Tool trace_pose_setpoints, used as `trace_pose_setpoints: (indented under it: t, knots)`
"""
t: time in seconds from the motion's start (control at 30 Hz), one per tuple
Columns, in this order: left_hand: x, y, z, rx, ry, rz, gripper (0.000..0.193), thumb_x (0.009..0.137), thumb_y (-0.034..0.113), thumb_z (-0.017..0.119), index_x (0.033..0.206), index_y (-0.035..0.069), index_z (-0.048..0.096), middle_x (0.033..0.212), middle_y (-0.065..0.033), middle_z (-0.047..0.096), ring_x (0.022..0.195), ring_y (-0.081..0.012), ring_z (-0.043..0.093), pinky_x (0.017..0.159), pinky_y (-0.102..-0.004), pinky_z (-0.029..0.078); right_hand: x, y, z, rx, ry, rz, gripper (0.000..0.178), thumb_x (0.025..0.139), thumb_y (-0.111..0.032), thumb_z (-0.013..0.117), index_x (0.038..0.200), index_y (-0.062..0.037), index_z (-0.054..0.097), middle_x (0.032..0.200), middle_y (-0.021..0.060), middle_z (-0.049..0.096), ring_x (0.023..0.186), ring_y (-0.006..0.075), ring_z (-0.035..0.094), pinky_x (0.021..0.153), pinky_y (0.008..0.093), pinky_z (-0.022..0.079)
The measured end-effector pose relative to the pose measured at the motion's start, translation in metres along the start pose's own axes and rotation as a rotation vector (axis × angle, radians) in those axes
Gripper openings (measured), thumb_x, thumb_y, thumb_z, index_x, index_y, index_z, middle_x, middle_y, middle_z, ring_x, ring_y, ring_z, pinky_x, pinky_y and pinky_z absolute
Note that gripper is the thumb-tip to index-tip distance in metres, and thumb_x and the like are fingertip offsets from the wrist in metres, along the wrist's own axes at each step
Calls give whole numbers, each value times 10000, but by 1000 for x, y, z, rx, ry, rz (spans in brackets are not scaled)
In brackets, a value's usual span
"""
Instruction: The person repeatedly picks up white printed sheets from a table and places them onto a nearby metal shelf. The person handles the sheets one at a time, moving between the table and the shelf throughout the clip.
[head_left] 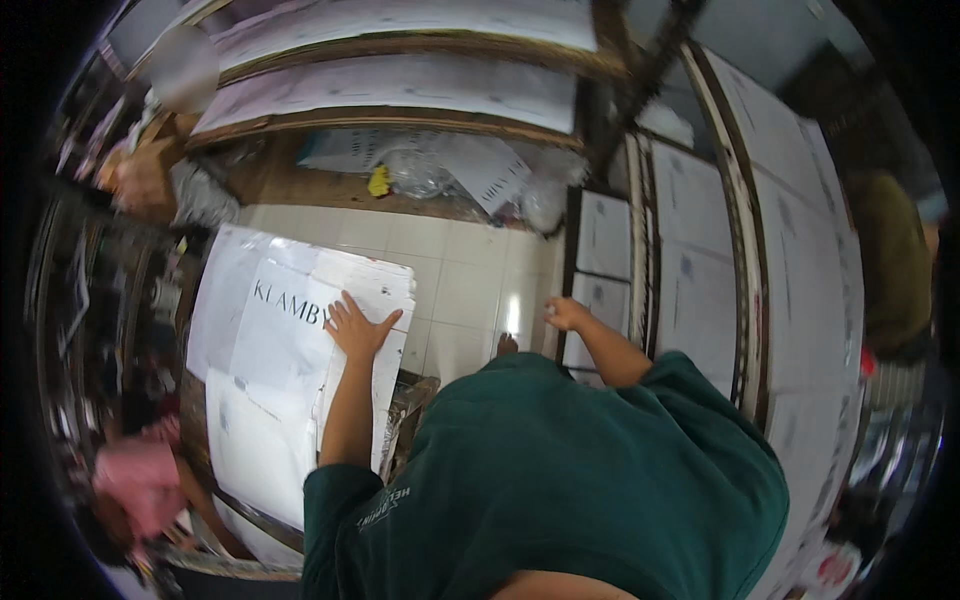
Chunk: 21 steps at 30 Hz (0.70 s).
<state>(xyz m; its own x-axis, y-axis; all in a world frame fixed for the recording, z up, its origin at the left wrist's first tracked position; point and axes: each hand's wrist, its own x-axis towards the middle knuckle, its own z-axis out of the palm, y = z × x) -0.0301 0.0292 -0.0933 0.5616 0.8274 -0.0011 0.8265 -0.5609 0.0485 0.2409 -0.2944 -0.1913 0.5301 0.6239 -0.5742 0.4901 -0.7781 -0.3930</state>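
Observation:
My left hand (358,328) lies with fingers spread on a large white printed sheet (272,318), close to its right side. Beneath it is a white board (385,285) with a worn, chipped edge, resting on a bench at the left. A second white sheet (262,440) lies nearer to me on the same bench. Out to the right, my right hand (568,313) is held in the air with its fingers curled together, beside a rack of white panels (600,310). Whatever its fingers hold, if anything, is too small to make out.
Shelves (390,110) with white sheets run along the far side. Below them lie clear plastic wrap (415,172) and a yellow scrap (379,181). Tall white-covered racks (790,270) stand right. A person in pink (140,485) is at lower left. Tiled floor (470,275) lies between.

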Motion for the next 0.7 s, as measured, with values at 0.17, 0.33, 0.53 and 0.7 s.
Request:
trace_pose_setpoints:
  t: [0.17, 0.33, 0.53, 0.7]
  knots:
    - [-31, 14, -6, 54, -56, 98, 1219, 492, 753, 590, 1323, -53, 206, 1333, -244, 286, 1277, -351, 202, 978, -560, 151, -7, -12, 26, 101, 119, -51, 422, 765, -312, 557, 1114, -77, 524, 877, 165, 617, 864, 304, 583, 771, 381, 450]
    - [-55, 14, 12, 81, 9, 133, 1032, 582, 601, 652, 1312, -19, 270, 1268, -154, 382, 1235, -298, 276, 947, -519, 197, -33, -34, 15, 230, 180, -68, 402, 761, -320, 547, 1103, -108, 543, 931, 154, 612, 891, 313, 574, 773, 401, 442]
    - [-68, 17, 30, 81, 110, 145, 568, 702, 451, 626, 1171, 157, 499, 1043, -9, 501, 1103, -175, 393, 830, -470, 225, -57, -32, 15, 287, 230, -33, 341, 762, -261, 551, 1068, -111, 561, 908, 153, 615, 842, 300, 589, 728, 386, 456]
    - [-67, 20, 28, 29, 185, 170, 339, 714, 382, 639, 1008, 216, 611, 942, 73, 524, 986, -138, 435, 770, -431, 230, -69, -33, 15, 204, 285, -56, 308, 755, -238, 557, 1022, -85, 573, 870, 134, 623, 803, 292, 598, 680, 372, 469]
